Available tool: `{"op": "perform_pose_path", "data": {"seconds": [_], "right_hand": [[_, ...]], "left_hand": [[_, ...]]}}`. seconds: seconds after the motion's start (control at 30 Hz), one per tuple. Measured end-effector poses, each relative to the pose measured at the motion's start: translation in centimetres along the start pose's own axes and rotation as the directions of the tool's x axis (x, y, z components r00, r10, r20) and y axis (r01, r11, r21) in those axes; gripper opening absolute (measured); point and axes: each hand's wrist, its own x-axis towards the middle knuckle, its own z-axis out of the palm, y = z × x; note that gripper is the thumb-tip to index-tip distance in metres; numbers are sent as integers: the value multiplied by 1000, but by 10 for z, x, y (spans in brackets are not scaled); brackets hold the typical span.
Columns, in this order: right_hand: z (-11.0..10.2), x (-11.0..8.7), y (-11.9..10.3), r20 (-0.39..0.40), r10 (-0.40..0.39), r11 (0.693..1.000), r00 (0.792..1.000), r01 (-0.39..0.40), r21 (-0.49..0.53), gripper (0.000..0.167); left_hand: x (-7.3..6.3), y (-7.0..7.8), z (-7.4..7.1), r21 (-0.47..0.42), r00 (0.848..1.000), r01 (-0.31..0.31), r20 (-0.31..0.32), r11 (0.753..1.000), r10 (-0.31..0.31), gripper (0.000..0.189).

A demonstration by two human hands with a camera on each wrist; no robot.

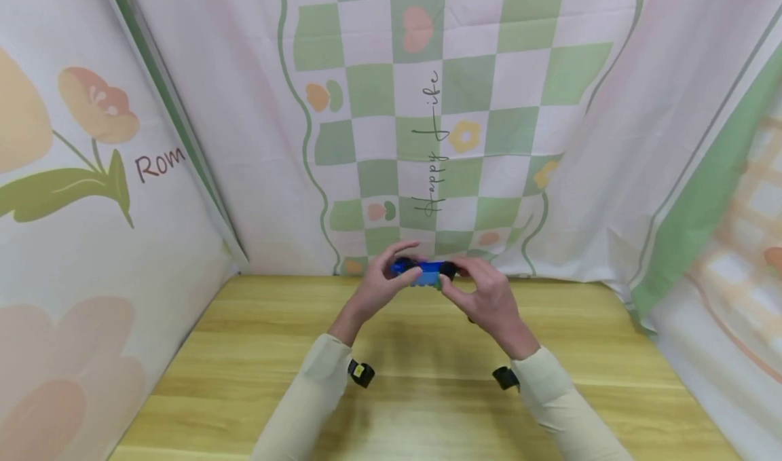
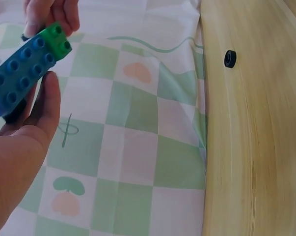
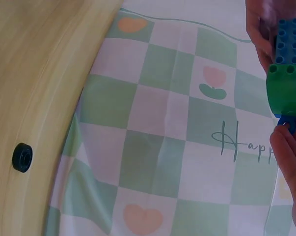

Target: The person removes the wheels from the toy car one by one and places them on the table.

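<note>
A blue toy-brick vehicle (image 1: 430, 273) with dark wheels is held up between both hands above the far part of the table. Its blue studded brick (image 2: 20, 73) runs lengthwise, with a green brick (image 3: 285, 91) at the end nearer the right hand. My left hand (image 1: 375, 286) grips the left end, thumb on the near side. The right hand (image 1: 489, 292) pinches the other end between thumb and fingers, around a black wheel (image 1: 448, 270). In the right wrist view, a blue loop-like piece (image 3: 288, 121) shows below the green brick, at the right fingertips.
A loose black wheel (image 2: 230, 59) lies on the wooden table (image 1: 244, 379) near its far edge, mostly behind the right hand in the head view. A checked curtain (image 1: 409, 142) hangs behind the table, with more printed cloth at both sides. Each wrist wears a small black camera (image 1: 363, 373).
</note>
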Motion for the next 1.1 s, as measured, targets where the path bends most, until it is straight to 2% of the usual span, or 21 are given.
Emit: {"op": "perform_pose_path", "data": {"seconds": [0.13, 0.27, 0.37, 0.63, 0.9, 0.97, 1.1], "right_hand": [[1, 2, -5, -27, 18, 1000, 999, -18, -11, 27], [1, 4, -9, -43, 29, 999, 999, -30, -13, 28], [1, 3, -9, -47, 26, 1000, 999, -26, -13, 26], [1, 1, -12, -29, -3, 1000, 1000, 2, -22, 25], [-2, 3, -15, -15, -57, 995, 998, 55, -87, 26], [-3, 3, -16, -15, -63, 993, 998, 62, -96, 27], [-5, 3, -16, -12, -75, 992, 997, 73, -107, 28]], "left_hand": [[3, 0, 6, 6, 999, -2, -48, 1000, 2, 56], [5, 0, 12, -18, 993, -17, -118, 1000, 14, 51], [5, 0, 15, -39, 990, -28, -142, 999, 22, 47], [3, -1, 14, -73, 991, 42, -127, 996, -51, 38], [2, 2, 11, -149, 994, 54, -87, 987, -68, 40], [2, 3, 11, -143, 993, 67, -88, 987, -80, 41], [1, 4, 11, -53, 987, 102, -119, 993, -108, 46]]}}
